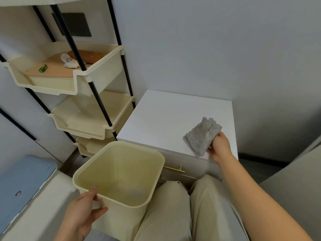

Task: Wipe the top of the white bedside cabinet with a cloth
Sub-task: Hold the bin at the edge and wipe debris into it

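The white bedside cabinet (166,119) stands against the wall, its flat top bare. A folded grey cloth (201,134) lies on the front right part of the top, gripped at its near edge by my right hand (219,147). My left hand (83,209) grips the near rim of an empty cream plastic bin (121,173), held just below and in front of the cabinet's left front corner.
A cream tiered rack (97,66) with black poles stands left of the cabinet; its upper tray holds small items. A blue lidded box (22,180) sits at lower left. The cabinet drawer has a brass handle (174,168). My knees (173,206) are below.
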